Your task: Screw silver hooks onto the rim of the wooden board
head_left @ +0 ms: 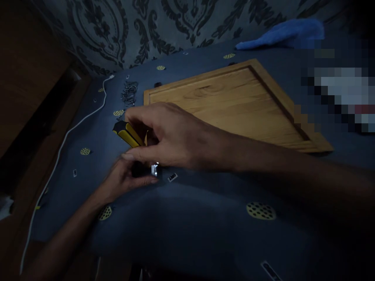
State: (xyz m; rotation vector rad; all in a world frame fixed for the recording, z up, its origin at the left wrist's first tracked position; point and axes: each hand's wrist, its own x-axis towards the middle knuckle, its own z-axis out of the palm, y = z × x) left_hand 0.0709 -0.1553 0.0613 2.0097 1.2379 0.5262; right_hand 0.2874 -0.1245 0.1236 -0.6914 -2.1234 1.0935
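My right hand (175,136) is closed around a screwdriver (130,134) with a yellow and black handle. The handle's end points up and left, and its shaft is hidden by my fingers. Just below, my left hand (123,175) has thumb and fingers closed about a small shiny metal part (154,169), mostly covered by both hands. My two hands touch or nearly touch above the dark blue patterned cloth (190,218). Behind my right hand lies a framed wooden panel (222,105), flat on the cloth.
Several small dark metal pieces (129,93) lie in a pile left of the panel. A white cable (66,134) runs along the left side. At the back right is a blue cloth (284,34). A patterned wall (187,19) rises behind, and a blurred-out object (345,93) sits right.
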